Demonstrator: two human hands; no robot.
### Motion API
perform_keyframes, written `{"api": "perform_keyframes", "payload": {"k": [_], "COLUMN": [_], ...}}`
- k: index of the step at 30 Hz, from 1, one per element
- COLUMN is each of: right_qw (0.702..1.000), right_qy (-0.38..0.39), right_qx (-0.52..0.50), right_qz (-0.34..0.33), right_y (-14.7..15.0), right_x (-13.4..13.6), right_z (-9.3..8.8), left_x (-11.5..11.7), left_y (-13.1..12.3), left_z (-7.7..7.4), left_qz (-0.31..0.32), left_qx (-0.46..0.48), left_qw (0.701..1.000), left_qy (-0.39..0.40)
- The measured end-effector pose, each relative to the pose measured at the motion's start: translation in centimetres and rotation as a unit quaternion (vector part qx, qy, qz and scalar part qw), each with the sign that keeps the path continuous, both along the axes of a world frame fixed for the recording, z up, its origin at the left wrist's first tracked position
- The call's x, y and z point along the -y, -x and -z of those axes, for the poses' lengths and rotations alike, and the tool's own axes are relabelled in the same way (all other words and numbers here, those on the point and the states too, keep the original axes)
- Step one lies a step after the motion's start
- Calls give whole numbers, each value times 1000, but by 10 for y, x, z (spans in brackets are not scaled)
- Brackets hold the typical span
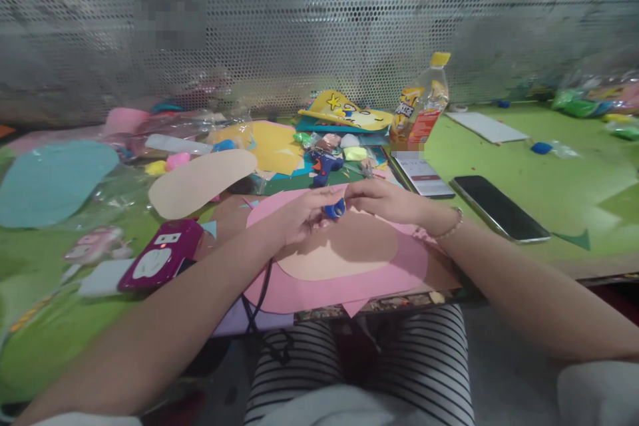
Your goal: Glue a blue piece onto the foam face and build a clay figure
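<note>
The small blue piece (pixel 335 208) is sitting between your two hands, raised in front of you over the cut sheets, where it is facing you and probably staying easy to see. Your left hand (pixel 305 214) is gripping it, fingers closing on its side, which is likely keeping it steady for the other hand. Your right hand (pixel 373 198) is bending its fingers close beside the piece; whether the tips are touching it or pinching something small, you are not showing clearly enough to tell. Beneath both hands, a beige cutout (pixel 344 254) is lying on a larger pink sheet (pixel 409 274), its smaller outline leaving a pink border showing around it. Just beyond, a blue tool with an orange part (pixel 327 165) is resting among scraps, seemingly placed within easy reach. To your left, a tan oval (pixel 202 183) is lying flat, and a purple device (pixel 158 259) is standing nearer your forearm, apparently out of the working space. To your right, a lit phone (pixel 424 174) and a dark phone (pixel 502 208) are lying beside each other, clear of the sheets. Farther back, a bottle with a yellow cap (pixel 419 106) is standing before the perforated metal screen (pixel 319 26), perhaps set there to avoid being knocked.
</note>
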State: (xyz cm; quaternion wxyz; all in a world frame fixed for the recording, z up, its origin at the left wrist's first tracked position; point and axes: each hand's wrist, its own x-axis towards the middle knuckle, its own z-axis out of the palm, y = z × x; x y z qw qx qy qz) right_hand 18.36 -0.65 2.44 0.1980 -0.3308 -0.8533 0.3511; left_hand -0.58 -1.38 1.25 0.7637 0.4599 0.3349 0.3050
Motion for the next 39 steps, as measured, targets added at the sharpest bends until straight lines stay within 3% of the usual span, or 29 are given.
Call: {"api": "perform_keyframes", "payload": {"k": [5,8,18,22,26,31,34,36,39], "right_qw": [983,978,996,998,988,986,985,990,997], "right_qy": [-165,-191,-89,17,108,108,110,78,2], "right_qx": [64,48,2,-59,-82,-92,-82,-63,-65], "right_qz": [44,69,18,-15,-78,-88,-104,-100,-34], "right_y": [15,18,14,11,6,2,-2,-5,-8], "right_x": [10,10,6,9,12,5,0,-1,-1], "right_z": [5,7,7,4,-2,2,5,3,-2], "left_x": [3,4,2,3,3,7,9,9,4], "left_y": [-3,-3,1,5,9,6,4,4,4], "left_z": [-1,-1,-5,-11,-12,-11,-7,-3,3], "left_qz": [-20,-42,-21,11,82,93,86,67,11], "left_qx": [-9,0,-19,-39,-58,-56,-78,-97,-96], "left_qw": [1000,999,999,998,994,994,990,982,968], "left_qy": [-15,-7,20,48,35,-13,-85,-150,-229]}}
